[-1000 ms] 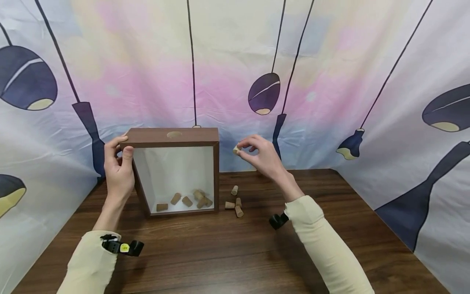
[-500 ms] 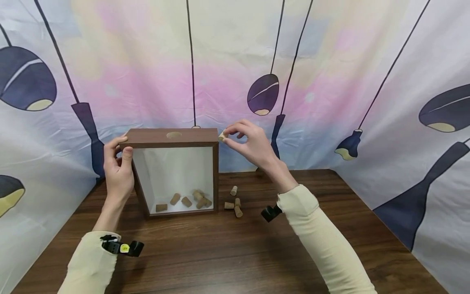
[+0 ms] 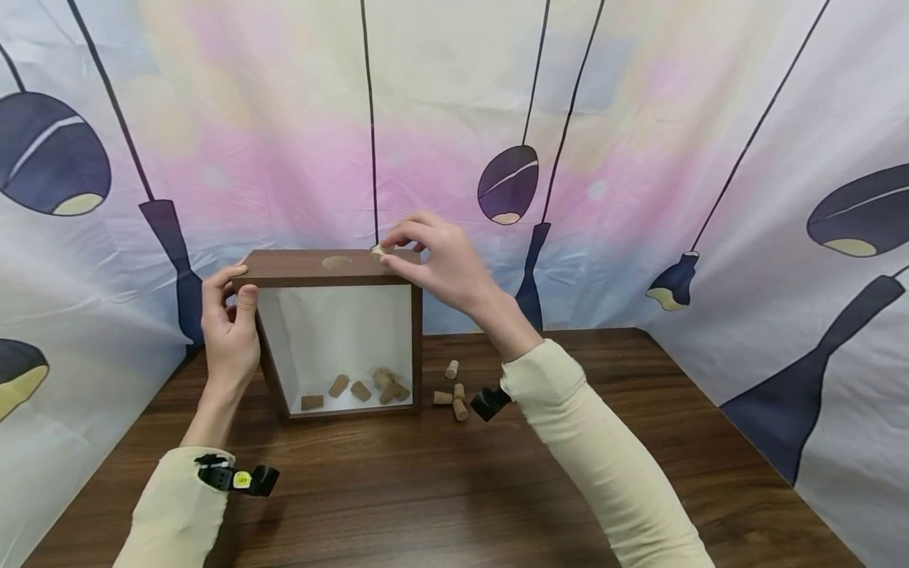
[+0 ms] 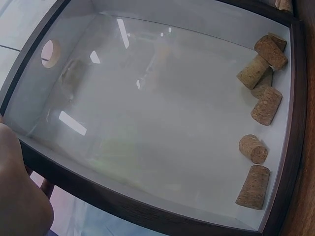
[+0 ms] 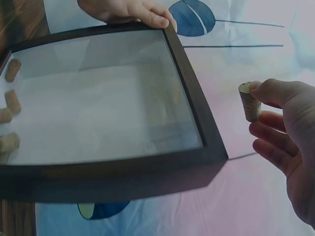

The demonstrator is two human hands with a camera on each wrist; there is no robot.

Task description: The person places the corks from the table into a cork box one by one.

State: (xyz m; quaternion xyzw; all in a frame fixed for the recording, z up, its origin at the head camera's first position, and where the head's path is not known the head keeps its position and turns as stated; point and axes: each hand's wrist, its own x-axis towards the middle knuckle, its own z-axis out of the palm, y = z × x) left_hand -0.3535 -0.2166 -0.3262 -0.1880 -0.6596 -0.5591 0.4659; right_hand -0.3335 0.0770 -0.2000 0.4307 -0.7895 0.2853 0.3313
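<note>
A brown wooden box frame [image 3: 417,339] with a clear front and white inside stands upright on the table. Its top has an oval hole [image 3: 337,262]. My left hand [image 3: 230,327] grips the upper left corner, thumb in front and fingers behind. Between thumb and fingertips, my right hand [image 3: 443,264] pinches a cork [image 5: 250,102], just over the top's right part, to the right of the hole. Inside the box several corks [image 4: 253,187] lie along the bottom, some piled at the right end.
Several loose corks [image 3: 460,409] lie on the dark wooden table [image 3: 398,489], just right of the box. A printed cloth [image 3: 440,95] hangs behind and along both sides. Each wrist wears a small black camera [image 3: 490,403].
My right hand has moved left with its cork, from right of the box to over its top. The left hand and the box have stayed in place.
</note>
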